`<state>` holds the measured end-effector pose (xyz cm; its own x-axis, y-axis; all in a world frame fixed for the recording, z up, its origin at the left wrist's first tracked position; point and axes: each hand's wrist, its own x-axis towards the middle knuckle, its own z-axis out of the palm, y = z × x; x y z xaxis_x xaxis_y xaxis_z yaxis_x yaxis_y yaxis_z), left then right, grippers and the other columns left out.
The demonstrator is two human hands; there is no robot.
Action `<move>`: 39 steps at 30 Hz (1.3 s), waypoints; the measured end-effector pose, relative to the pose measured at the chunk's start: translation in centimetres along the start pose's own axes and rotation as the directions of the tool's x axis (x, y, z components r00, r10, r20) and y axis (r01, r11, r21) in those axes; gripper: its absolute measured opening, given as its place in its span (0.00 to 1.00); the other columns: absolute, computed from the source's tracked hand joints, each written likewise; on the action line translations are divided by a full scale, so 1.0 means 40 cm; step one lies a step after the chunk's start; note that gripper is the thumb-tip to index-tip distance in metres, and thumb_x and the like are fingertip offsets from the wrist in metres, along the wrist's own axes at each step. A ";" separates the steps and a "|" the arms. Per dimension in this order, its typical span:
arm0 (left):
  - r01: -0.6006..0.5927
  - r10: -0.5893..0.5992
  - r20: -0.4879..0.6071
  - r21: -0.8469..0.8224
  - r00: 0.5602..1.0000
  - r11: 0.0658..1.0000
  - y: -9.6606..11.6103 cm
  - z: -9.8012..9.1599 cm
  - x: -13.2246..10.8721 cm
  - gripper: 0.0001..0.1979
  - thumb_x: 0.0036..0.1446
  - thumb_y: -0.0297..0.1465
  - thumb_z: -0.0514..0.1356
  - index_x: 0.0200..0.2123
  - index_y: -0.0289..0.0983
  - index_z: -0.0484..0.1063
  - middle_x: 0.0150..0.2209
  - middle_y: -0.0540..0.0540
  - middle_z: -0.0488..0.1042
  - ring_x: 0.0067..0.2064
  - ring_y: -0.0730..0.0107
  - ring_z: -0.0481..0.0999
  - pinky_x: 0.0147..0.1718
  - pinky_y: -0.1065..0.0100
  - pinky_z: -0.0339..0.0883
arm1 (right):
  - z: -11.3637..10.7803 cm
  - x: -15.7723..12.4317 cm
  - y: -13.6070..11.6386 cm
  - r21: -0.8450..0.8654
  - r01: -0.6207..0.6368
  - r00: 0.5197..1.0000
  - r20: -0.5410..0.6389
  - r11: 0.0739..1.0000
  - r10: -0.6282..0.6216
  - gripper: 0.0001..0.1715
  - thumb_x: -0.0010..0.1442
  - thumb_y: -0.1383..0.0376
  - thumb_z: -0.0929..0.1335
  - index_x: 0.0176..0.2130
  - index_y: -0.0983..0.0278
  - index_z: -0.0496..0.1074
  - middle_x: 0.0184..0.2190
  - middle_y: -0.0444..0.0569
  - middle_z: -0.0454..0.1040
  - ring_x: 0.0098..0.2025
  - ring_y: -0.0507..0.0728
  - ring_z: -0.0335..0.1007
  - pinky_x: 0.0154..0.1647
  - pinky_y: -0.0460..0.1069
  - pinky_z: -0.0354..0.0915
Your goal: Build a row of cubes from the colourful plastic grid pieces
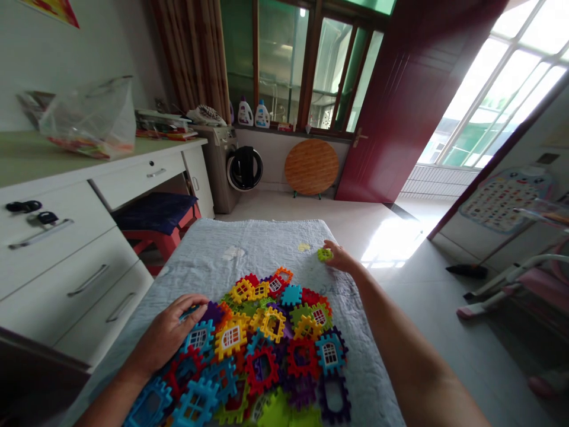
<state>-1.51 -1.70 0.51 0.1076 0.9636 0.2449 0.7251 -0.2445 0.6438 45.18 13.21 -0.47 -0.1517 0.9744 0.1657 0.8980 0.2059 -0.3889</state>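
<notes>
A pile of interlocking plastic building blocks (271, 323) in many colours lies on the cloth-covered surface (267, 240) before me; some have window-shaped inserts. Out at the right edge of the cloth, my right hand (341, 258) pinches a small lime-green block (325, 254), apart from the pile. My left hand (166, 332) is at the pile's left side, its thumb and fingers closed around a blue block (190, 312) that is mostly hidden. Next to those fingertips are a purple block (214, 313) and a blue block with a white window (198, 338).
A white desk (102, 196) with drawers stands left, bearing a plastic bag (95, 121). A red stool (155, 225) with a dark cushion is tucked beneath it. Beyond are a washing machine (220, 166), a round wooden tabletop (311, 167) and a red door (413, 101). A pink chair (528, 279) stands right.
</notes>
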 end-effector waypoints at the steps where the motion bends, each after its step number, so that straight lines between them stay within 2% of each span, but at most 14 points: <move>1: 0.002 -0.002 0.002 -0.001 1.000 1.000 0.000 0.000 0.000 0.20 0.55 0.48 0.55 0.39 0.41 0.75 0.44 0.46 0.77 0.48 0.60 0.75 0.51 0.66 0.67 | 0.000 0.000 0.001 0.000 0.002 1.000 0.009 1.000 -0.002 0.43 0.41 0.73 0.67 0.57 0.63 0.61 0.48 0.51 0.73 0.48 0.60 0.67 0.53 0.54 0.59; 9: -0.002 0.002 0.002 -0.003 1.000 1.000 -0.006 0.003 0.002 0.20 0.56 0.48 0.55 0.40 0.41 0.75 0.44 0.46 0.77 0.48 0.60 0.74 0.51 0.66 0.66 | 0.003 0.022 0.008 -0.011 0.012 1.000 0.025 1.000 -0.011 0.47 0.39 0.73 0.66 0.59 0.63 0.58 0.48 0.52 0.71 0.49 0.60 0.66 0.54 0.55 0.57; 15: 0.030 -0.030 0.026 -0.004 0.999 1.000 -0.014 0.005 0.001 0.20 0.56 0.48 0.54 0.41 0.40 0.74 0.46 0.46 0.75 0.50 0.61 0.73 0.54 0.65 0.64 | 0.012 0.028 0.016 0.000 0.009 0.999 0.040 1.000 -0.009 0.49 0.37 0.75 0.67 0.60 0.65 0.59 0.50 0.56 0.70 0.52 0.65 0.63 0.54 0.58 0.57; 20: 0.032 -0.032 0.026 -0.009 0.999 0.999 -0.018 0.008 0.000 0.20 0.56 0.48 0.54 0.41 0.41 0.73 0.46 0.47 0.75 0.51 0.61 0.72 0.54 0.65 0.63 | -0.001 0.022 0.026 0.045 0.027 0.998 0.047 0.999 -0.029 0.49 0.40 0.75 0.68 0.61 0.61 0.55 0.54 0.55 0.68 0.52 0.63 0.65 0.54 0.58 0.59; 22: 0.025 -0.025 0.023 -0.010 0.999 1.000 -0.018 0.009 0.000 0.20 0.56 0.48 0.54 0.41 0.41 0.74 0.46 0.47 0.75 0.51 0.61 0.72 0.54 0.65 0.64 | -0.009 0.015 0.029 0.083 0.019 0.999 0.030 0.996 -0.021 0.48 0.42 0.73 0.68 0.61 0.61 0.54 0.55 0.56 0.66 0.52 0.62 0.65 0.53 0.57 0.61; 25: 0.008 -0.008 0.010 -0.007 1.000 1.000 -0.017 0.009 0.001 0.20 0.56 0.48 0.54 0.40 0.41 0.74 0.45 0.47 0.76 0.50 0.61 0.73 0.53 0.66 0.65 | -0.015 -0.009 0.022 0.247 -0.040 0.996 -0.063 0.968 0.057 0.42 0.45 0.70 0.68 0.59 0.60 0.56 0.54 0.54 0.67 0.50 0.60 0.66 0.49 0.56 0.65; 27: 0.001 -0.001 0.004 0.001 1.000 1.000 -0.014 0.006 0.002 0.20 0.56 0.48 0.54 0.40 0.40 0.75 0.45 0.47 0.76 0.49 0.61 0.74 0.52 0.66 0.65 | -0.015 -0.032 0.002 0.377 -0.086 0.985 -0.106 0.922 0.135 0.37 0.47 0.70 0.67 0.57 0.60 0.59 0.51 0.53 0.68 0.48 0.58 0.68 0.45 0.54 0.67; 30: 0.010 -0.010 0.017 0.015 1.000 1.000 -0.008 0.000 0.005 0.21 0.56 0.49 0.54 0.40 0.40 0.75 0.44 0.47 0.76 0.49 0.61 0.74 0.51 0.66 0.66 | -0.015 -0.073 -0.053 0.468 -0.120 0.989 -0.020 0.875 0.146 0.31 0.49 0.70 0.66 0.53 0.63 0.63 0.45 0.53 0.72 0.41 0.55 0.70 0.39 0.51 0.69; 32: 0.027 -0.027 0.036 0.015 0.999 1.000 -0.002 -0.005 0.008 0.21 0.56 0.49 0.53 0.40 0.40 0.75 0.44 0.47 0.77 0.48 0.61 0.75 0.50 0.66 0.67 | -0.017 -0.100 -0.104 0.478 -0.085 0.994 0.095 0.874 0.045 0.26 0.50 0.71 0.65 0.50 0.64 0.66 0.41 0.51 0.74 0.37 0.54 0.71 0.36 0.50 0.69; 34: 0.038 -0.039 0.046 0.015 0.998 0.999 0.005 -0.008 0.012 0.22 0.56 0.49 0.53 0.40 0.40 0.75 0.44 0.47 0.77 0.48 0.61 0.75 0.50 0.66 0.67 | -0.017 -0.122 -0.160 0.473 -0.005 0.981 0.172 0.881 -0.086 0.21 0.52 0.70 0.65 0.47 0.63 0.69 0.40 0.50 0.75 0.38 0.54 0.71 0.39 0.50 0.69; 36: 0.025 -0.026 0.038 0.031 0.999 0.999 0.017 -0.009 0.018 0.22 0.57 0.49 0.52 0.40 0.40 0.75 0.44 0.46 0.77 0.49 0.61 0.74 0.51 0.65 0.67 | -0.010 -0.137 -0.214 0.417 0.066 0.976 0.164 0.907 -0.146 0.20 0.53 0.70 0.66 0.46 0.61 0.71 0.43 0.50 0.75 0.43 0.56 0.71 0.42 0.52 0.68; 39: -0.033 0.031 0.028 0.097 0.999 0.995 0.046 -0.006 0.032 0.22 0.57 0.49 0.52 0.39 0.40 0.75 0.48 0.45 0.75 0.52 0.59 0.72 0.54 0.62 0.63 | 0.017 -0.146 -0.281 0.312 0.135 0.977 0.117 0.941 -0.179 0.23 0.56 0.68 0.65 0.52 0.61 0.69 0.48 0.52 0.73 0.49 0.59 0.68 0.48 0.54 0.64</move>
<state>-0.22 -0.93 2.18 0.1486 0.9583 0.2442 0.7837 -0.2648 0.5619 35.70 5.28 2.31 -0.3567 0.9257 0.1257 0.6953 0.3529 -0.6261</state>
